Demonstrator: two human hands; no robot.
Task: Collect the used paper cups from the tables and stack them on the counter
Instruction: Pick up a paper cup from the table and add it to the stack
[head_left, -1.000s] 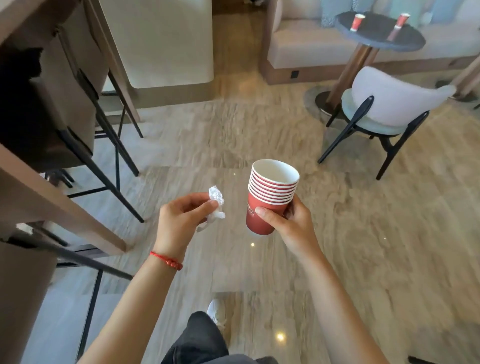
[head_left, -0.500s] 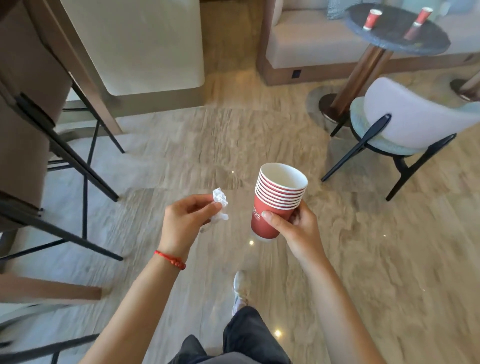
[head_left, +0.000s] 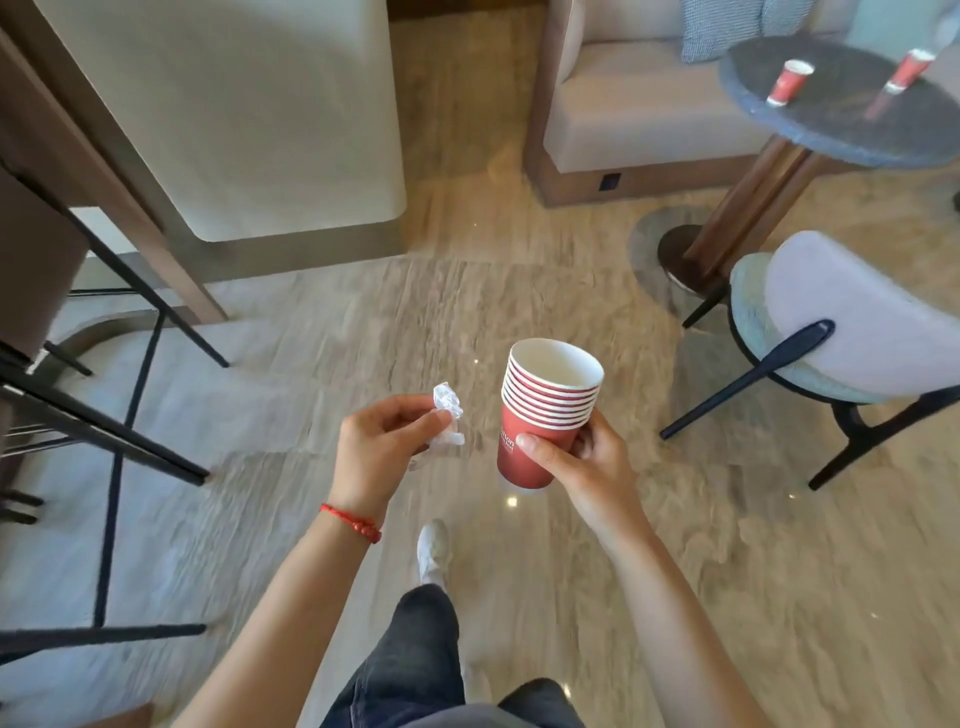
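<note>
My right hand (head_left: 582, 462) grips a nested stack of several red paper cups (head_left: 540, 410), held upright at chest height over the floor. My left hand (head_left: 382, 447) pinches a crumpled bit of clear wrapper (head_left: 448, 413) just left of the stack. Far off at the upper right, a dark round table (head_left: 841, 114) carries two more red cups: one upright (head_left: 787, 82) and one (head_left: 906, 70) near the frame edge, blurred.
A white-backed chair (head_left: 852, 332) with black legs stands before the round table. A beige sofa (head_left: 639, 104) runs behind it. Black-legged stools (head_left: 119, 395) and a wooden counter edge (head_left: 31, 93) fill the left. My leg and white shoe (head_left: 434, 551) step over marble floor.
I have walked forward, so the round table, chair and sofa are closer and the stools slid left. Both hands keep the same hold on the stack and the wrapper.
</note>
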